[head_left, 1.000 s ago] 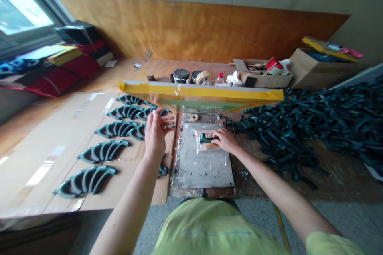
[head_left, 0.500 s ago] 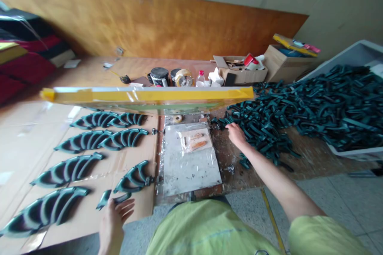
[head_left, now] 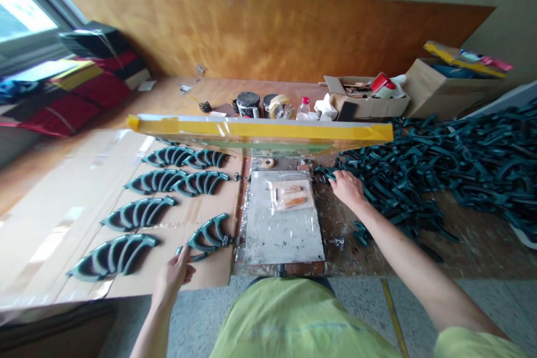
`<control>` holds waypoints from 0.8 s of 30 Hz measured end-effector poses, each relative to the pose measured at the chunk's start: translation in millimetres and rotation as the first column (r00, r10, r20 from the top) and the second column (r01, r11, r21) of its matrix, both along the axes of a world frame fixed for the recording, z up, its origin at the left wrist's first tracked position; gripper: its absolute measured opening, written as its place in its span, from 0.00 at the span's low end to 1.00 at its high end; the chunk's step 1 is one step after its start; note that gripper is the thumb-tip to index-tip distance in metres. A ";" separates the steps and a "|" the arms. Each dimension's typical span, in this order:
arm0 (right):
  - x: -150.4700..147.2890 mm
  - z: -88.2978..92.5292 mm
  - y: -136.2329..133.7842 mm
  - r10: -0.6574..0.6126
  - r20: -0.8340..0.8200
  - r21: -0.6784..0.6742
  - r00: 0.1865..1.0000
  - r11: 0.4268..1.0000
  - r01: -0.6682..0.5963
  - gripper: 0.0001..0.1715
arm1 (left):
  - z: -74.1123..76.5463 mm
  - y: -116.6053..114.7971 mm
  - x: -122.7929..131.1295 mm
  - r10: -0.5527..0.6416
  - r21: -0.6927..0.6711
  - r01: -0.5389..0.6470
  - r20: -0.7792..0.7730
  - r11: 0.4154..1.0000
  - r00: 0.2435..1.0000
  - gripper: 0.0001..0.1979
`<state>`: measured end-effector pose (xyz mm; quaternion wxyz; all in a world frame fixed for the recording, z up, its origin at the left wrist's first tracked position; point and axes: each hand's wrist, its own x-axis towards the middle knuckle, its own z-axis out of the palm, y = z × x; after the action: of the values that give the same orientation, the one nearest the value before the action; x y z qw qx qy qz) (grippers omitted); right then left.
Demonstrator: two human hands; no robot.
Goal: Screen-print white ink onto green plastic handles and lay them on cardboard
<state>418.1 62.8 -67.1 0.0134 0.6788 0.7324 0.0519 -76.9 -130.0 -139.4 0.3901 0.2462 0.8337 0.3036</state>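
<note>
My left hand (head_left: 175, 271) pinches a dark green curved plastic part (head_left: 197, 258) low over the cardboard sheet (head_left: 90, 179). That part lies close against a short nested group of like parts (head_left: 201, 245); whether they touch I cannot tell. Further left, similar parts lie fanned in rows, such as the nearest fan (head_left: 115, 257). On the other side, my right hand (head_left: 349, 189) is at the left edge of a big heap of the same parts (head_left: 390, 179). Its thumb and finger are closed on a green part (head_left: 332, 173), mostly hidden by the fingers.
Between my hands lies a grey plate (head_left: 268, 235) with a small plastic-covered pad (head_left: 293, 196). A yellow-taped panel (head_left: 260, 130) stands across behind it. Beyond are a tape roll (head_left: 280, 106), a red-capped bottle (head_left: 305, 107) and open cardboard boxes (head_left: 377, 106).
The view has turned left, so the scene sits further right. My left hand has brought its green part up beside the nested group. My right hand stays at the heap's edge.
</note>
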 end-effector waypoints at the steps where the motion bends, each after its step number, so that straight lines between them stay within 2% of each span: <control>1: -19.3 7.4 -5.0 0.076 -0.007 -0.006 0.997 0.997 -0.076 0.17 | 11.1 10.6 4.7 0.017 0.007 -0.017 0.013 1.000 1.000 0.20; 3: -60.9 16.9 -15.4 0.231 -0.029 -0.047 0.973 0.972 -0.232 0.16 | 36.6 37.0 19.4 -0.009 0.112 0.008 0.010 0.994 1.000 0.21; 6: -114.9 17.8 -25.8 0.423 -0.052 -0.112 0.905 0.898 -0.426 0.17 | 76.5 79.0 47.9 -0.100 0.283 0.100 -0.015 0.954 0.995 0.21; 10: -150.6 7.5 -27.9 0.530 -0.045 -0.127 0.847 0.838 -0.531 0.17 | 117.0 119.3 80.2 -0.135 0.498 0.111 0.012 0.860 0.991 0.18; 15: -148.9 -1.4 -25.6 0.565 -0.137 -0.162 0.813 0.797 -0.581 0.16 | 150.2 141.8 100.5 -0.158 0.686 0.046 0.102 0.726 0.982 0.18; 18: -134.8 -8.7 -24.1 0.570 -0.222 -0.063 0.791 0.801 -0.595 0.23 | 174.3 150.1 106.6 -0.149 0.779 -0.011 0.134 0.627 0.980 0.19; 20: -127.3 -17.5 -23.3 0.610 -0.252 0.020 0.751 0.779 -0.626 0.30 | 190.8 157.6 110.8 -0.161 0.830 -0.063 0.181 0.554 0.970 0.20; 22: -124.1 -28.2 -22.5 0.644 -0.276 0.035 0.713 0.748 -0.663 0.34 | 203.2 166.0 115.5 -0.208 0.850 -0.073 0.210 0.521 0.955 0.23; 24: -122.8 -37.1 -20.8 0.634 -0.304 0.008 0.711 0.748 -0.664 0.35 | 208.8 171.4 119.4 -0.243 0.850 -0.045 0.200 0.524 0.949 0.26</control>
<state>295.3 42.0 -104.2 -0.0775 0.3764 0.9195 -0.0833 42.5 41.3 69.4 0.3578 0.4034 0.4979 0.6792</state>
